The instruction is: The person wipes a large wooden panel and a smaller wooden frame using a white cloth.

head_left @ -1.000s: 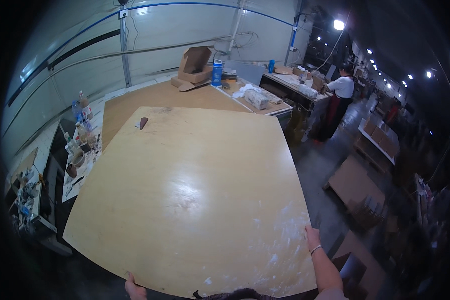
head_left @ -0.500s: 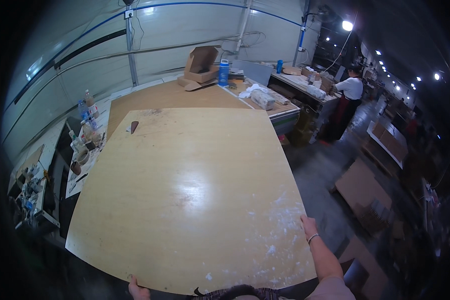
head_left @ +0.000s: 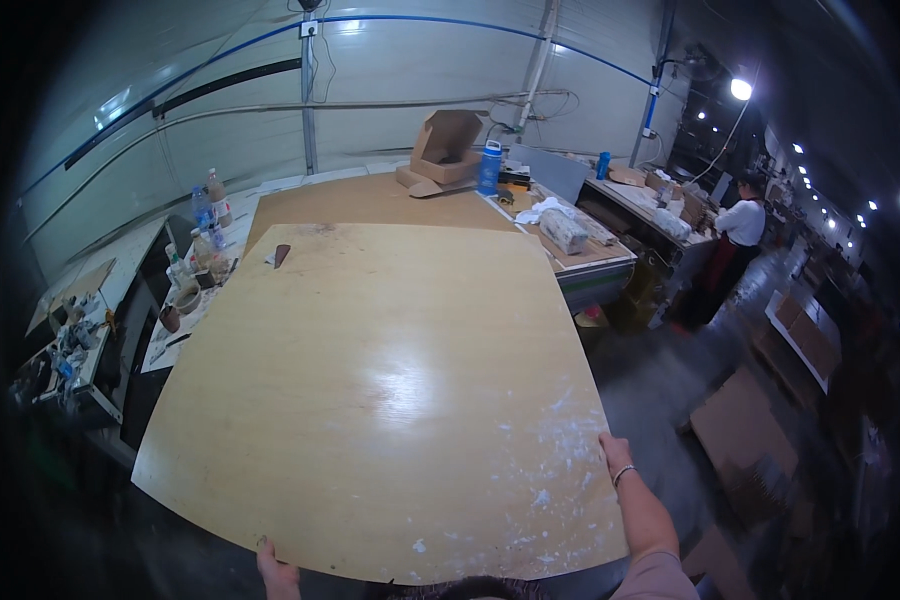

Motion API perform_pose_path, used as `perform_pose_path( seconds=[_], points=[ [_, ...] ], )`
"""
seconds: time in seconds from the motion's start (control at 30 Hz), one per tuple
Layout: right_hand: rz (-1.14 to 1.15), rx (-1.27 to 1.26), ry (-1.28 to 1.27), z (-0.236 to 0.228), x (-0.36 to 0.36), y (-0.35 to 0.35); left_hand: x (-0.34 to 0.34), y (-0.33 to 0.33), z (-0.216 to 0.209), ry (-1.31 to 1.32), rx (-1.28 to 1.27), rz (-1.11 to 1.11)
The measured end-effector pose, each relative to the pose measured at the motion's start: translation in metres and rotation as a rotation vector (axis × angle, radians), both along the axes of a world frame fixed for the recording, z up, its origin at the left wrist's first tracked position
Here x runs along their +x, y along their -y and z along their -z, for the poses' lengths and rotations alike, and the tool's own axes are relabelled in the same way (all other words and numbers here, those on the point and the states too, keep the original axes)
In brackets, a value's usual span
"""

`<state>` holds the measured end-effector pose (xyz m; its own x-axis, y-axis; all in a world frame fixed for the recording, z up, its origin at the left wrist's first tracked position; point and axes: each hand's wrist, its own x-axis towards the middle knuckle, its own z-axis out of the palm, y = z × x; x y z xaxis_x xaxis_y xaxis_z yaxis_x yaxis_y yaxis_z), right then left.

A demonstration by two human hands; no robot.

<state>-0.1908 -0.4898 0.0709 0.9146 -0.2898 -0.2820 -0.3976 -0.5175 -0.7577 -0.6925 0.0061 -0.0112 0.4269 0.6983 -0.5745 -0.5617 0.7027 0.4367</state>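
Note:
A large pale yellow board (head_left: 350, 320) spreads out in front of me, with white smears on its right part and dark scuffs at its far left. My left hand (head_left: 278, 572) grips its near edge, thumb on top and fingers hidden underneath. On the right edge my right hand (head_left: 616, 453), wearing a bracelet at the wrist, is closed with the fingers mostly out of sight below. Near the far left corner lies a small brown and white folded piece (head_left: 283, 256). The board's far part overlaps a brown-topped table (head_left: 340, 200).
An open cardboard box (head_left: 448, 155) and a blue bottle (head_left: 490, 168) stand on the table. Several bottles (head_left: 205, 208) line the left bench. A wrapped bundle (head_left: 564, 232) sits at right. Farther right, a person (head_left: 740, 222) stands at another bench; cardboard (head_left: 742, 430) lies below.
The table, box, benches and other person now appear farther right and slightly lower. Board and both hands keep nearly the same place in the picture, still gripping.

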Motion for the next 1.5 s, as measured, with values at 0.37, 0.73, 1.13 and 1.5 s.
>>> perform_pose_path(
  seconds=[0.37, 0.73, 1.13, 1.5],
  points=[
    [-0.096, 0.011, 0.036, 0.01, 0.087, -0.021, 0.052, 0.023, -0.007, 0.009, 0.009, 0.019],
    [-0.64, 0.192, 0.287, -0.006, 0.035, -0.049, 0.082, 0.066, -0.019, 0.046, -0.06, 0.065],
    [-0.447, 1.426, -0.981, 0.011, -0.303, -0.223, 0.11, 0.111, -0.073, 0.015, -0.498, 0.265],
    [0.015, 1.543, -0.794, 0.017, -0.324, -0.26, -0.004, -0.08, -0.147, -0.399, 0.542, 0.791]
  ],
)
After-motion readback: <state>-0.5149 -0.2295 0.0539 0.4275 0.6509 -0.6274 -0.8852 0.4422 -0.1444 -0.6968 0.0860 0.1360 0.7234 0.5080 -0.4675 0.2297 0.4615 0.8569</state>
